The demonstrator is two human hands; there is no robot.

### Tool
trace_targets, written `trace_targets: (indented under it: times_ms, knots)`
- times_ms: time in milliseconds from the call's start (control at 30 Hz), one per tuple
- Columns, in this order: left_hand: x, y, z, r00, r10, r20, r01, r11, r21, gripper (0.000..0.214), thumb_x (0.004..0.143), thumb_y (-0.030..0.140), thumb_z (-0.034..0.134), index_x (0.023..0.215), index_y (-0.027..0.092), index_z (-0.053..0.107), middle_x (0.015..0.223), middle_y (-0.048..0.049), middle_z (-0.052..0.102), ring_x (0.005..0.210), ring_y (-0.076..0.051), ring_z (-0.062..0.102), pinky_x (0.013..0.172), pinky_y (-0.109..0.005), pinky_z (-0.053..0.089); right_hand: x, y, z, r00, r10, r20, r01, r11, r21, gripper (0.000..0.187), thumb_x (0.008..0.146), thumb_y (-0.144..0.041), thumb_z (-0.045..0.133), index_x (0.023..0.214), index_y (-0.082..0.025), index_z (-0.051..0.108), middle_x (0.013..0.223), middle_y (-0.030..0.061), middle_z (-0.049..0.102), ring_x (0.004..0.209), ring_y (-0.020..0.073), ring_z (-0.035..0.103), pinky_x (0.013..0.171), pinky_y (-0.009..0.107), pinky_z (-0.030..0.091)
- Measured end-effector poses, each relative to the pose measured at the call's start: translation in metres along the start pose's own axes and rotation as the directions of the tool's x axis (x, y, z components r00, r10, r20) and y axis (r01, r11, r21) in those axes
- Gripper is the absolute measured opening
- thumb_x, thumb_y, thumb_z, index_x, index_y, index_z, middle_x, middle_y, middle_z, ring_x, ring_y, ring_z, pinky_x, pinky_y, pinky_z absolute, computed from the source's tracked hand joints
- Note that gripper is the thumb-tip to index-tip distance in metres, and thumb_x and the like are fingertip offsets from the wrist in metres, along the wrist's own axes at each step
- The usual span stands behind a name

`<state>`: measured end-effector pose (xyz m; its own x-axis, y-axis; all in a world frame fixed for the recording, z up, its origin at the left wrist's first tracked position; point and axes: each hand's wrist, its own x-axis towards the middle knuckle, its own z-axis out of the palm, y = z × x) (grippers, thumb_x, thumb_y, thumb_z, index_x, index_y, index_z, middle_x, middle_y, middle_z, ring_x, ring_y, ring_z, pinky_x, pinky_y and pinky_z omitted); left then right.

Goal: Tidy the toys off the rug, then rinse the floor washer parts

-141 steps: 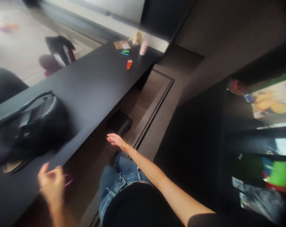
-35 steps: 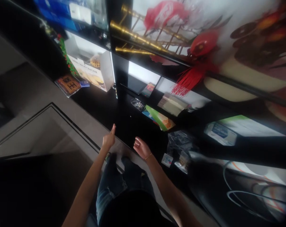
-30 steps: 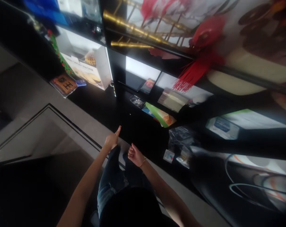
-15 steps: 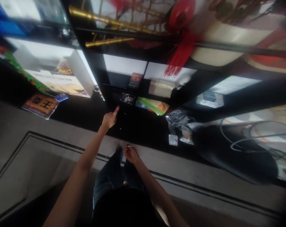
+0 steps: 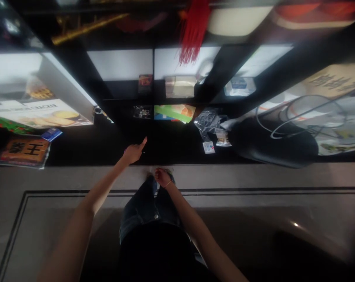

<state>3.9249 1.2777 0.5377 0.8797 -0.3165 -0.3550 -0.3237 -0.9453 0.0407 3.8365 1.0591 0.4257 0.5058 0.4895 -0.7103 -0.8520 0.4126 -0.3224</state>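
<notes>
My left hand (image 5: 134,153) is over the black shelf surface (image 5: 171,147), its index finger stretched out and the other fingers partly curled. No held thing shows in it. A tiny pale speck (image 5: 144,152) lies just below that finger. My right hand (image 5: 162,177), with a thin band at the wrist, is held in front of my legs near the shelf's front edge. Its fingers are closed together; what they hold, if anything, is too small to make out. Behind the hands lie a green and orange packet (image 5: 175,113) and a small dark packet (image 5: 142,112).
A brown packet (image 5: 24,150) and blue packet (image 5: 52,134) lie left, by a large cracker box (image 5: 62,113). To the right are a crumpled clear plastic bag (image 5: 208,122), a white card (image 5: 208,147), a black rounded object (image 5: 271,143) and looped cables (image 5: 279,135). A red tassel (image 5: 192,39) hangs above.
The view has turned and levelled, so the shelf edge now runs straight across. My left index finger has moved nearer the shelf's front edge. The right hand stays closed near my legs.
</notes>
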Motion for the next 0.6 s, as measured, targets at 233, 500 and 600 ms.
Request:
trace_targets:
  times_ms: [233,500,600]
  knots:
    - [-0.049,0.029,0.019,0.993,0.115,0.019,-0.114,0.992,-0.063,0.082,0.085,0.007,0.038,0.158,0.012,0.001,0.114,-0.0156,0.069,0.094,-0.022,0.068,0.084,-0.034,0.049,0.014,-0.001,0.027,0.993,0.111,0.031,-0.112,0.992,0.063,0.024,0.093,-0.019,0.044,0.088,-0.018,0.067,0.090,0.0068,0.073,0.088,0.0146,0.068,0.093,0.031,0.048]
    - [-0.075,0.048,0.032,0.977,0.213,0.008,-0.207,0.958,-0.200,0.079,0.086,0.006,0.039,0.158,0.013,0.008,0.122,-0.0151,0.069,0.109,-0.023,0.066,0.094,-0.036,0.049,0.028,-0.009,0.050,0.971,0.225,0.085,-0.230,0.972,0.048,0.022,0.087,-0.007,0.044,0.079,-0.014,0.064,0.069,0.0037,0.067,0.071,0.0133,0.065,0.085,0.028,0.053]
    - [-0.077,0.040,0.029,0.988,0.142,-0.061,-0.153,0.952,-0.266,0.081,0.086,0.008,0.038,0.159,0.017,0.004,0.142,-0.0153,0.057,0.110,-0.020,0.066,0.095,-0.034,0.049,0.025,-0.014,0.051,0.966,0.239,0.096,-0.243,0.970,0.030,0.024,0.088,-0.006,0.042,0.083,-0.011,0.065,0.072,0.0058,0.069,0.073,0.0129,0.066,0.081,0.026,0.054]
